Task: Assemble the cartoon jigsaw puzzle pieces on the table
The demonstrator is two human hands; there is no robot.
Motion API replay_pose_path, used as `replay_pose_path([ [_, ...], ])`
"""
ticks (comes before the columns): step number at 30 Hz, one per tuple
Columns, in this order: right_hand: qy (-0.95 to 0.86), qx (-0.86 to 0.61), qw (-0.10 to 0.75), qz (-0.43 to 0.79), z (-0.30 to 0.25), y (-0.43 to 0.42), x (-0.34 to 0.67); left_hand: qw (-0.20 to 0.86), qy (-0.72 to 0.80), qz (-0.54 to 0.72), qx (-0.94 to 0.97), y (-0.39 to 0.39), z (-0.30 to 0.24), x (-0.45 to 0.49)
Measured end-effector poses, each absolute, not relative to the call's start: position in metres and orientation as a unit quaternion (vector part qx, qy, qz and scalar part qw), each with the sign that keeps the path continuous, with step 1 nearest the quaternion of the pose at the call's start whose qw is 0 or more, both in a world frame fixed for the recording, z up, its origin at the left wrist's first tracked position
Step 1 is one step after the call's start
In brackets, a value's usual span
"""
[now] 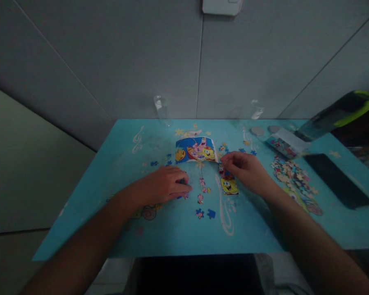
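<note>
Blue counter against grey wall panels; left hand flat on pieces, right hand pinching a piece

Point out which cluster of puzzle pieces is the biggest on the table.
The loose pile right of the right hand; the scattered pieces between the hands are few.

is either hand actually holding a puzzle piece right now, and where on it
Cannot be told for sure: the right hand fingertips touch the top of the joined puzzle strip; the left hand lies flat over loose pieces.
</note>
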State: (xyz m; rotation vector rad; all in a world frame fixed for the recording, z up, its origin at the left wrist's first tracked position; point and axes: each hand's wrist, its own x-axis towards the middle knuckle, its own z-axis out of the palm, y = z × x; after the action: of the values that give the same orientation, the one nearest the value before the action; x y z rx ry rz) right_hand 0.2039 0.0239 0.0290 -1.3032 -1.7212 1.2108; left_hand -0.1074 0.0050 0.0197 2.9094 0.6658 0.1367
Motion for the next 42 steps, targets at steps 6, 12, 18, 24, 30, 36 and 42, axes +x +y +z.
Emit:
replay_pose_path([
  [6, -0.665, -0.496, 0.325, 0.454, 0.0289, 0.0234, 0.2036, 0.121, 0.247, 0.065, 0.959, 0.0037, 0.0181, -0.1040],
  [12, -0.669, -0.495, 0.310, 0.460, 0.0287, 0.0228, 0.2042, 0.129, 0.243, 0.074, 0.959, 0.0032, 0.0182, -0.1050],
  [18, -0.675, -0.499, 0.299, 0.453, 0.0296, 0.0228, 0.2051, 0.144, 0.261, 0.074, 0.952, 0.0033, 0.0198, -0.1023],
  [24, -0.686, -0.503, 0.280, 0.445, 0.0266, 0.0241, 0.2050, 0.149, 0.278, 0.058, 0.947, 0.0025, 0.0202, -0.1006],
  [30, -0.682, -0.499, 0.281, 0.454, 0.0232, 0.0243, 0.2053, 0.117, 0.286, 0.058, 0.949, 0.0015, 0.0176, -0.0987],
  [36, -0.694, -0.499, 0.268, 0.444, 0.0242, 0.0233, 0.2068, 0.121, 0.274, 0.071, 0.951, 0.0013, 0.0186, -0.0984],
  [42, -0.698, -0.494, 0.267, 0.445, 0.0269, 0.0227, 0.2065, 0.142, 0.262, 0.099, 0.949, 0.0015, 0.0168, -0.0991],
])
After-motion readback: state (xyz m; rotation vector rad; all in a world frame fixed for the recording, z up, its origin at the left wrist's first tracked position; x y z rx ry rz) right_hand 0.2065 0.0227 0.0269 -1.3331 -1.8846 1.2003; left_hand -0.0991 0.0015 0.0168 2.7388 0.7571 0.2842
